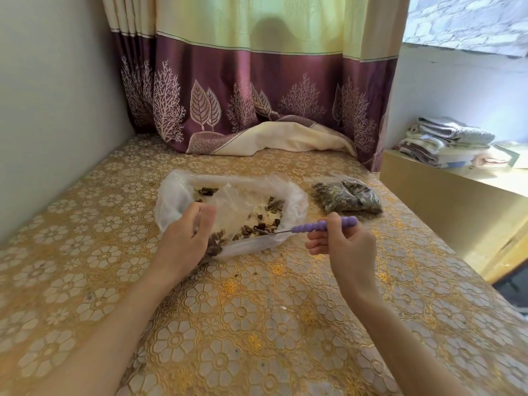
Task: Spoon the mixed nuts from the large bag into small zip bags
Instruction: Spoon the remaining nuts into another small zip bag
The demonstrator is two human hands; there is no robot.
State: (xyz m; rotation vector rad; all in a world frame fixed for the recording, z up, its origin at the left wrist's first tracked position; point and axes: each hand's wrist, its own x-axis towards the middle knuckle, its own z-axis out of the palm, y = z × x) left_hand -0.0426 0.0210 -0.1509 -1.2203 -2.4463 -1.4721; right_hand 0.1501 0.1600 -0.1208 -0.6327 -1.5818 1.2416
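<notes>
Large bag [177,192] lies open on the desk [257,324], mouth spread wide, mixed nuts [258,225] scattered thin on its inner floor, more at the far edge. Left grip [183,238] sits at the bag's near-left rim, fingers curled round a small zip bag [228,207] whose clear upper part stands up over the large bag; a clump of nuts shows in its lower part right under the thumb side of the hand. Right grip [343,244] is just right of the large bag, well clear of the small one, fingers pinching the purple ribbed handle of a spoon [314,226]. Handle runs roughly level, pointing left; thin metal neck crosses the bag's right rim and the bowl rests low among the nuts near the bag's front-right. Whether the bowl is loaded cannot be told. So spoon bowl lies between the two hands, nearer the right one.

Filled bags [347,197] of nuts lie on the desk beyond the right hand, just beside the large bag's right edge, not touching it as far as visible. Curtain [257,95] hangs at the desk's far end, hem bunched on the surface. Folded towels [448,141] stacked on a ledge far right.
</notes>
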